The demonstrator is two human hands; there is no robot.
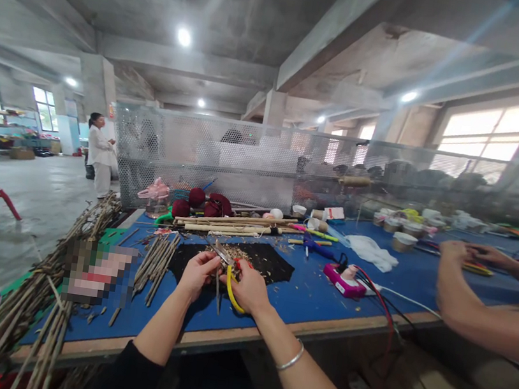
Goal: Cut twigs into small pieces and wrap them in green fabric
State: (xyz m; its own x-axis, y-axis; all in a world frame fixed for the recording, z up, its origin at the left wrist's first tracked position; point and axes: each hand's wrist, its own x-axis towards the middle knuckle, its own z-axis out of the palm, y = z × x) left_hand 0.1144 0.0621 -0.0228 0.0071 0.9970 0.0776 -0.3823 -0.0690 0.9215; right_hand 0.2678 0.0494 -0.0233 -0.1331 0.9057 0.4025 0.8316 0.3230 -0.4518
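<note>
Your left hand (199,273) has its thumb and fingers pressed together, and it seems to pinch a thin grey stick (218,298). The lower end of this stick shows in the gap between your two hands, hanging down toward you. Your right hand (247,287) is folded around the shears (231,292); one yellow handle curves out below your palm, and the blades point up and away from you, just beside the left fingertips. Whether the blades touch the stick, I cannot tell, because your fingers cover this place.

Both hands are above the black cloth (280,268), on which many chips (244,253) lie. The cloth lies on the blue table (292,305), and a group of short sticks (156,264) lies on the table to the left of it.

The stick should be, I judge, light and quite stiff, dry more than slippery. Because it is thin, it may snap or split if you bend it strongly, and a rough skin could come off in small pieces. A pinch with thumb and two fingers looks enough; better to hold it a little back from the blades, since your left fingertips are very near to them. The shears are probably the heavier thing, with hard and smooth handles, so the safe place to take hold is low on the handles, with the whole palm.
</note>
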